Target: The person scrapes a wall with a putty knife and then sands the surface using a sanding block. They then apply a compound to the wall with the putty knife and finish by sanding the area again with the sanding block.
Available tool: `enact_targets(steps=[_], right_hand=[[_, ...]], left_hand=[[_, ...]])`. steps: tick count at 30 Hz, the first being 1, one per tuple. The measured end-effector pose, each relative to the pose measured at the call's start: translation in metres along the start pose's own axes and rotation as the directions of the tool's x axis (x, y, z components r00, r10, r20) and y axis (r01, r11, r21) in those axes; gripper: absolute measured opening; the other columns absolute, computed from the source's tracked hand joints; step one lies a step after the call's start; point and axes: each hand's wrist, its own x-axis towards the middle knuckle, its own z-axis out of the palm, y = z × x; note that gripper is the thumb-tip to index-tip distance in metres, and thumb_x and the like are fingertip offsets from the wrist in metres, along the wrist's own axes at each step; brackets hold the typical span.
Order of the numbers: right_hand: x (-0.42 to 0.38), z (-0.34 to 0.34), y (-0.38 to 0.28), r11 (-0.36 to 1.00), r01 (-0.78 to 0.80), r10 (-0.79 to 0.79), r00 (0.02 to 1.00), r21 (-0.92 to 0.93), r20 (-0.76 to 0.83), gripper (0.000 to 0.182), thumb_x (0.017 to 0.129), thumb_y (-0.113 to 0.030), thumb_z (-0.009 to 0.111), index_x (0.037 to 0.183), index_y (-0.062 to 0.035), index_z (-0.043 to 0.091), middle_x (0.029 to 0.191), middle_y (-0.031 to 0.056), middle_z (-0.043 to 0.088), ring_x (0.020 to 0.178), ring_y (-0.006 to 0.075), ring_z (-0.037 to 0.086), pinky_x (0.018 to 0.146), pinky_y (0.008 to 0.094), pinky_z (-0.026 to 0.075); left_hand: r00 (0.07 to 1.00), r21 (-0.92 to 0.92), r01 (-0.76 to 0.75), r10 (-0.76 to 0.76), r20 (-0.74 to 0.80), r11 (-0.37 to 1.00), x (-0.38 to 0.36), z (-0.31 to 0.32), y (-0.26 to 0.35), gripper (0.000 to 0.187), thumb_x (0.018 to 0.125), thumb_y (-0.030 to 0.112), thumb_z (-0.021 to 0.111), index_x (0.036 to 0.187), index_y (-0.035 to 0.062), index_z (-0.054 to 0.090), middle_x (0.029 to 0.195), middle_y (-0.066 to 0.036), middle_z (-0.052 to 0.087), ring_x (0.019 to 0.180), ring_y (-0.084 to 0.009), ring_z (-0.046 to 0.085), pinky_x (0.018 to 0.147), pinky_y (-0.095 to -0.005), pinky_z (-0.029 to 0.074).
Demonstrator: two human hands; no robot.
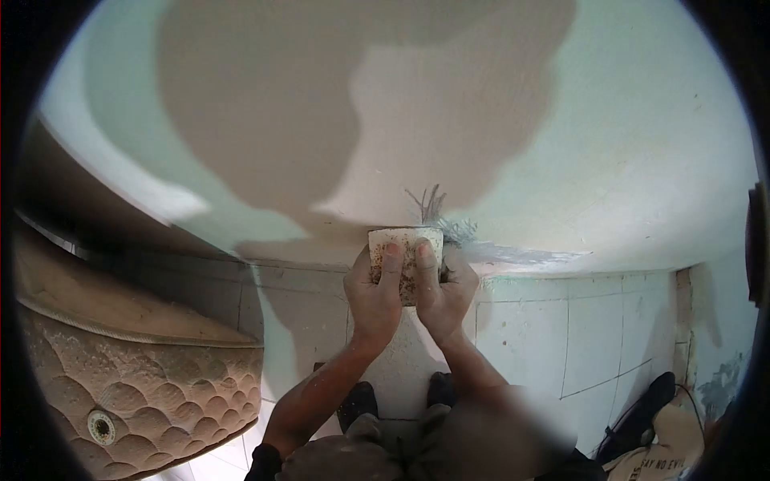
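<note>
A flat, whitish rectangular block (407, 276) with brown specks is gripped between both hands, its far edge close to the lower wall (449, 152). My left hand (374, 293) is closed around its left side, thumb laid on the face. On the right side, my right hand (445, 297) holds it the same way, thumb pointing away from me. The block's underside and most of the fingers are hidden. Just beyond it, a rough grey patch (459, 230) marks the wall, with scratch-like streaks above and a grey strip running right.
A dusty brown quilted mattress (160, 385) lies at the left. Pale tiles (521, 337) cover the floor, where my dark shoes (358, 405) stand. At the lower right are a black item (642, 417) and beige printed cloth (662, 449). Large shadows fall across the wall.
</note>
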Motion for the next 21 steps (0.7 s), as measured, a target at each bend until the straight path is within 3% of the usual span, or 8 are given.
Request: enact_targets(steps=[3, 5, 10, 12, 16, 18, 19, 21], right_hand=[[-0.005, -0.003, 0.007, 0.999, -0.022, 0.020, 0.999, 0.049, 0.035, 0.028, 0.095, -0.019, 0.058, 0.079, 0.0030, 0.062, 0.063, 0.0034, 0.059, 0.060, 0.0056, 0.048, 0.051, 0.0240, 0.040], [-0.010, 0.008, 0.006, 0.980, 0.045, -0.020, 0.992, 0.193, -0.128, 0.028, 0.095, -0.020, 0.058, 0.078, 0.0024, 0.062, 0.062, 0.0009, 0.057, 0.059, 0.0055, 0.047, 0.051, 0.0238, 0.039], [0.004, 0.008, -0.008, 0.980, 0.131, -0.106, 0.981, 0.151, -0.164, 0.023, 0.092, -0.017, 0.062, 0.078, 0.0009, 0.061, 0.061, 0.0057, 0.055, 0.054, 0.0086, 0.047, 0.048, 0.0268, 0.039], [-0.006, 0.001, 0.005, 0.998, 0.067, -0.068, 0.995, -0.013, -0.073, 0.020, 0.091, -0.016, 0.063, 0.081, 0.0009, 0.063, 0.062, 0.0080, 0.057, 0.055, 0.0098, 0.051, 0.050, 0.0271, 0.041], [0.001, 0.003, 0.001, 0.999, 0.039, -0.036, 0.997, 0.030, -0.072, 0.017, 0.089, -0.015, 0.064, 0.084, 0.0012, 0.064, 0.064, 0.0110, 0.060, 0.056, 0.0108, 0.055, 0.051, 0.0282, 0.044], [0.011, 0.009, -0.026, 0.976, 0.189, -0.165, 0.966, 0.110, -0.199, 0.016, 0.088, -0.015, 0.065, 0.085, 0.0009, 0.066, 0.065, 0.0121, 0.062, 0.055, 0.0129, 0.058, 0.051, 0.0296, 0.045], [0.010, 0.009, -0.024, 0.976, 0.185, -0.159, 0.966, 0.116, -0.205, 0.016, 0.088, -0.015, 0.065, 0.085, 0.0009, 0.066, 0.065, 0.0121, 0.062, 0.055, 0.0129, 0.058, 0.051, 0.0296, 0.045], [0.008, 0.003, -0.013, 0.981, 0.193, -0.191, 0.977, 0.014, -0.096, 0.014, 0.088, -0.013, 0.065, 0.088, 0.0009, 0.067, 0.066, 0.0131, 0.062, 0.054, 0.0156, 0.058, 0.051, 0.0297, 0.046]], left_hand=[[0.992, 0.122, -0.081, 0.092, -0.092, 0.989, -0.006, 0.006, -0.014, 0.030, 0.097, 0.026, 0.055, 0.099, -0.0028, 0.062, 0.083, -0.006, 0.064, 0.076, -0.0095, 0.057, 0.066, -0.0267, 0.048], [0.989, 0.132, -0.113, 0.124, -0.080, 0.985, -0.001, 0.011, 0.005, 0.032, 0.098, 0.027, 0.053, 0.098, -0.0039, 0.061, 0.084, -0.006, 0.063, 0.077, -0.0088, 0.054, 0.067, -0.0261, 0.046], [0.999, 0.035, -0.040, 0.040, 0.004, 0.999, 0.001, 0.008, 0.021, 0.035, 0.098, 0.029, 0.051, 0.097, -0.0045, 0.061, 0.085, -0.005, 0.062, 0.077, -0.0094, 0.053, 0.067, -0.0267, 0.045], [1.000, 0.070, 0.011, -0.010, -0.015, 0.997, -0.007, 0.004, 0.008, 0.032, 0.096, 0.028, 0.057, 0.099, -0.0035, 0.061, 0.088, -0.004, 0.063, 0.077, -0.0074, 0.055, 0.067, -0.0256, 0.048], [0.996, 0.135, -0.084, 0.088, -0.028, 0.987, -0.008, 0.013, 0.001, 0.030, 0.097, 0.026, 0.055, 0.096, -0.0031, 0.061, 0.086, -0.003, 0.062, 0.076, -0.0091, 0.055, 0.066, -0.0250, 0.046], [0.999, 0.094, -0.016, 0.011, 0.046, 0.995, -0.001, 0.010, 0.032, 0.029, 0.096, 0.025, 0.056, 0.096, -0.0035, 0.060, 0.087, -0.004, 0.062, 0.077, -0.0096, 0.056, 0.067, -0.0257, 0.047], [0.999, 0.103, -0.017, 0.012, 0.049, 0.995, -0.002, 0.008, 0.031, 0.029, 0.096, 0.025, 0.056, 0.096, -0.0035, 0.060, 0.087, -0.004, 0.062, 0.077, -0.0096, 0.056, 0.067, -0.0257, 0.047], [1.000, 0.097, 0.001, -0.002, 0.010, 0.995, -0.004, 0.008, 0.019, 0.029, 0.096, 0.026, 0.056, 0.096, -0.0034, 0.060, 0.087, -0.004, 0.062, 0.077, -0.0104, 0.056, 0.068, -0.0265, 0.047]])
